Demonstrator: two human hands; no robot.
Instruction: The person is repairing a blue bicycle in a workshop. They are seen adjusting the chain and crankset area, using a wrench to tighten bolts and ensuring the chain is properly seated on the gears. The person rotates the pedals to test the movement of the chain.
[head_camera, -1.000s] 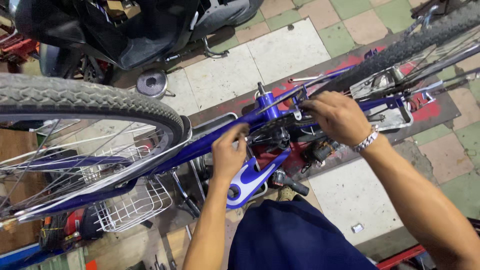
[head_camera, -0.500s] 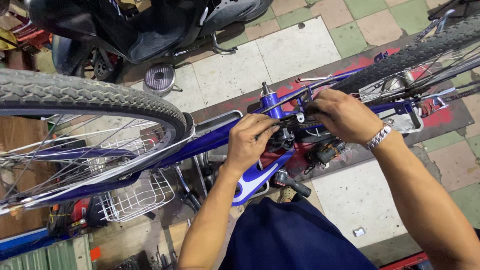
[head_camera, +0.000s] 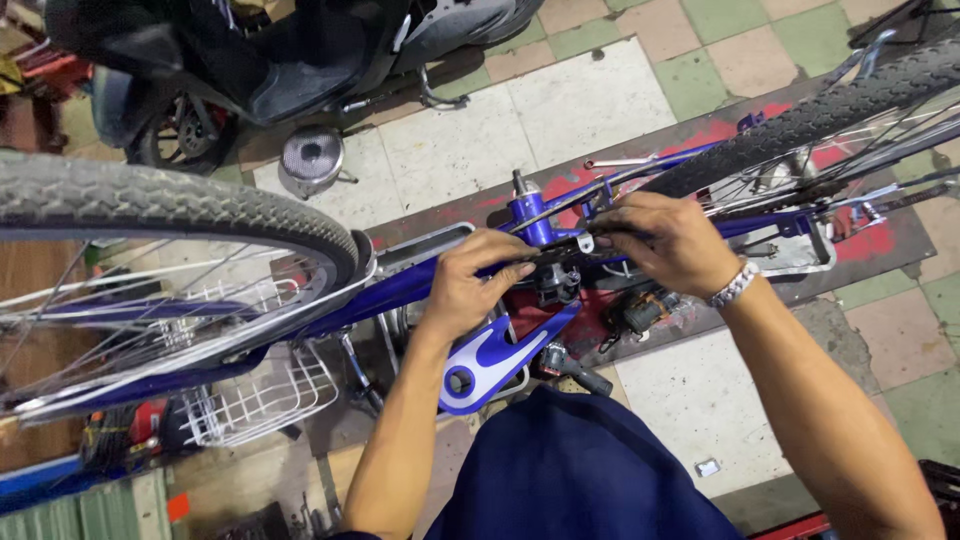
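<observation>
Upturned on wheels-up bike (head_camera: 400, 285), left hand (head_camera: 470, 285) curled gripping frame for steadiness, right hand (head_camera: 665, 240) fingers pinching chain (head_camera: 560, 252).

Both forearms are bare, with no sleeves visible on them. The right hand (head_camera: 665, 245) has a silver metal bracelet (head_camera: 733, 286) of linked beads around the wrist. The left hand (head_camera: 470, 285) has no ring, no watch and no glove. Lower, the person wears a dark blue garment (head_camera: 575, 475) of smooth, plain cloth.
</observation>
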